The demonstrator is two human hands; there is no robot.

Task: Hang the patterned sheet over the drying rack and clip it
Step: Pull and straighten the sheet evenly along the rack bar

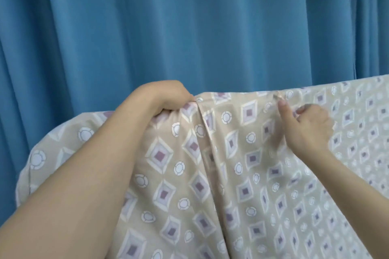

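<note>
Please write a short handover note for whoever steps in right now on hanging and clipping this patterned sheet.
Left hand: curled over the top fold of the patterned sheet, gripping the fabric.
Right hand: at the top edge further right, fingers curled near a small pale thing on the fold that may be a clip; blurred, so I cannot tell what it holds.
Sheet: draped over a top line, hanging down toward the camera in front of the blue curtain. The rack itself is hidden under the cloth.
Done: sheet is hung over.
Left: confirm the clip at the right hand, smooth the vertical crease at centre, clip the left end.
</note>
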